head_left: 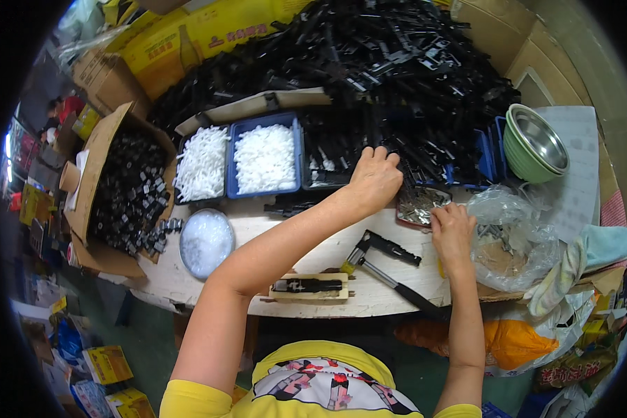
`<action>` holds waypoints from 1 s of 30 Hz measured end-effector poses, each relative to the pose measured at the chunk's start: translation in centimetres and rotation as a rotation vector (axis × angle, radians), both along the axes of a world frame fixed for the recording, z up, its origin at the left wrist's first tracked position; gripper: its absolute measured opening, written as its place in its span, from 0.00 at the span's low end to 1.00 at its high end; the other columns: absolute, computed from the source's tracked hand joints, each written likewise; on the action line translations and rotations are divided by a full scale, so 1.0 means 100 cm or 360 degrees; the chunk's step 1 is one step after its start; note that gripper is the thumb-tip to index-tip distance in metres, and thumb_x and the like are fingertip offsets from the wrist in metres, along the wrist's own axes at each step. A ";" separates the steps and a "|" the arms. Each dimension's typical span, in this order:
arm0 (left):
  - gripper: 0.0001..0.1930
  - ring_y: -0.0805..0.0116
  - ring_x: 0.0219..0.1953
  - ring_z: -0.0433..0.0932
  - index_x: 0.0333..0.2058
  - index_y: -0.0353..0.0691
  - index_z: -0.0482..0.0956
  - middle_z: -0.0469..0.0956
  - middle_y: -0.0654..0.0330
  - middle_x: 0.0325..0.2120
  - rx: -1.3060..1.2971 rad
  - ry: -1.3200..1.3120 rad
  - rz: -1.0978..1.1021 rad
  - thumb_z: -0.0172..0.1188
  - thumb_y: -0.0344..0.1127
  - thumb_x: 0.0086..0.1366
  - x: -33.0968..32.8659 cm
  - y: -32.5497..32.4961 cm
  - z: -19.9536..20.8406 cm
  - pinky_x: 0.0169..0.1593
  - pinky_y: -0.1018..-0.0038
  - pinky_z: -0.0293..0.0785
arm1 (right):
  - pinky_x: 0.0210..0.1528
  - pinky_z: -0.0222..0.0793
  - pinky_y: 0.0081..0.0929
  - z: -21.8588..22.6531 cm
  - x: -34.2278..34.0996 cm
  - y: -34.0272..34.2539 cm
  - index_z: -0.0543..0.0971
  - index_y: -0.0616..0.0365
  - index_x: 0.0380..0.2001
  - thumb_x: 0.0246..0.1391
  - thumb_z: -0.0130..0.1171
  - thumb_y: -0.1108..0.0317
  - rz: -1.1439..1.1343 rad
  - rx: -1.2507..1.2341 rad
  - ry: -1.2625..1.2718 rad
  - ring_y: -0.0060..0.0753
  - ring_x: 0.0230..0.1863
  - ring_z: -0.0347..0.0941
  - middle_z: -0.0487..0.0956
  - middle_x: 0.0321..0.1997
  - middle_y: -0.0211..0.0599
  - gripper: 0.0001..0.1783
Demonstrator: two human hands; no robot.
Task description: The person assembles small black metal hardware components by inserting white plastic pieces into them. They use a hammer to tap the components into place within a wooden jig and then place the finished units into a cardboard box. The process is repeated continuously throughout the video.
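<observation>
My left hand (377, 175) reaches across to the edge of the heap of long black plastic parts (414, 150), fingers curled down. What they grip is hidden. My right hand (454, 237) is bent over a small red-rimmed tray (412, 223) of thin metal pieces (421, 202). Its fingertips are drawn together at the tray's edge; anything between them is too small to make out. Below the hands lies a hammer (386, 280) with a dark grip, beside a loose black part (393, 248). Another black part (310, 285) rests in a pale wooden fixture (285, 295) near the front edge.
A blue bin (300, 160) holds short white pieces, beside a bin of longer white sticks (202, 167). At left are a round dish (207, 244) and a carton (89, 188) of black pieces. Rightward stand green bowls (533, 150), a clear bag (512, 244) and gloves (561, 279).
</observation>
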State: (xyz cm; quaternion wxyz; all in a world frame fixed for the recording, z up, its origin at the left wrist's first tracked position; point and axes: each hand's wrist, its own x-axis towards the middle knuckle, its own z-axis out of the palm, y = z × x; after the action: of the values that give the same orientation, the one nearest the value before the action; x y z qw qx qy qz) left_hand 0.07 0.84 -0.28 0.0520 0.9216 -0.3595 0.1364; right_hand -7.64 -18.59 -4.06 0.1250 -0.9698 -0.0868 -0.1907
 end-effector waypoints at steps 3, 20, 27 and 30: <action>0.10 0.60 0.36 0.70 0.29 0.40 0.80 0.73 0.58 0.30 0.0091 0.0047 0.0027 0.56 0.26 0.44 0.014 -0.013 -0.002 0.38 0.67 0.62 | 0.41 0.54 0.37 -0.001 0.002 0.000 0.80 0.54 0.26 0.41 0.59 0.71 0.0004 0.0040 0.0051 0.36 0.38 0.66 0.73 0.29 0.33 0.05; 0.03 0.60 0.29 0.77 0.19 0.42 0.80 0.77 0.55 0.19 0.0483 0.0240 -0.0248 0.58 0.29 0.43 0.045 -0.034 0.009 0.46 0.62 0.60 | 0.42 0.53 0.41 0.001 0.012 0.003 0.79 0.55 0.23 0.41 0.59 0.67 0.0094 0.0009 0.0217 0.38 0.40 0.64 0.73 0.30 0.34 0.05; 0.05 0.62 0.33 0.77 0.22 0.41 0.80 0.78 0.57 0.25 0.0282 0.0050 -0.0350 0.55 0.30 0.48 0.045 -0.020 -0.009 0.45 0.59 0.58 | 0.42 0.53 0.41 -0.003 0.013 0.002 0.80 0.54 0.23 0.43 0.58 0.67 0.0094 0.0030 0.0191 0.37 0.40 0.65 0.73 0.29 0.33 0.04; 0.12 0.63 0.39 0.75 0.32 0.41 0.80 0.78 0.60 0.31 0.0319 0.0244 -0.0295 0.56 0.25 0.45 0.057 -0.026 0.003 0.45 0.60 0.59 | 0.41 0.53 0.38 -0.004 0.014 0.002 0.81 0.54 0.24 0.42 0.59 0.68 0.0067 -0.0022 0.0183 0.36 0.39 0.65 0.74 0.29 0.32 0.04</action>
State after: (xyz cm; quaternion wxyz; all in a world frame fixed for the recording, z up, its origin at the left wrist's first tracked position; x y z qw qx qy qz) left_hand 5.74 -1.77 0.06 -0.0006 0.8928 -0.4498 0.0237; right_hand -6.26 -18.34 -4.46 0.1269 -0.9780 -0.1012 -0.1313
